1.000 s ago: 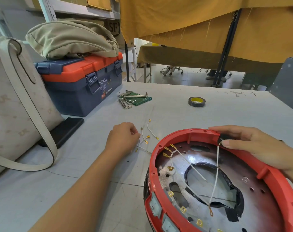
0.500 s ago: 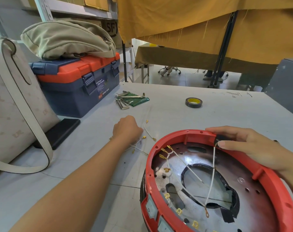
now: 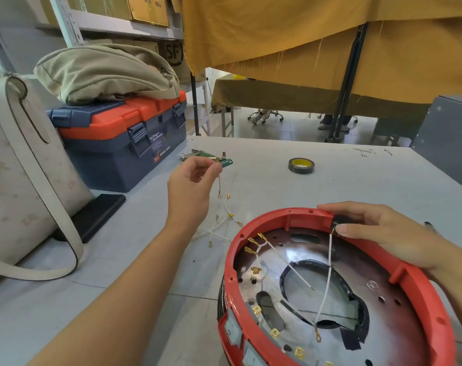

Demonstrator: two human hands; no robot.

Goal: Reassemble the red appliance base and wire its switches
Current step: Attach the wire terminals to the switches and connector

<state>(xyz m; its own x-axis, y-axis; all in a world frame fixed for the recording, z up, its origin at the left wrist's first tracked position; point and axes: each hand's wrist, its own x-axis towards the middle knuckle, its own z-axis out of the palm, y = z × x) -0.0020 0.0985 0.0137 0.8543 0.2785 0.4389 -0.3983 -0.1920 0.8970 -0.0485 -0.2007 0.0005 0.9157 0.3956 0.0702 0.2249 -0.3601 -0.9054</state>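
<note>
The red appliance base lies upside down at the lower right, its metal plate, brass terminals and white wires showing. Two switches sit in its near left rim. My right hand rests on the far rim and pinches a black part where a long white wire is attached. My left hand is raised above the table and pinches a short white wire by its upper end, so that it hangs down. Several loose white wires with brass ends lie on the table below it.
A roll of black tape lies further back on the grey table. A blue and orange toolbox with a beige bag on top stands at the left, beside a white handbag, a black phone and some keys.
My left hand has lifted off the pile of loose wires, taking one short white wire up with it. My right hand has stayed on the rim.
</note>
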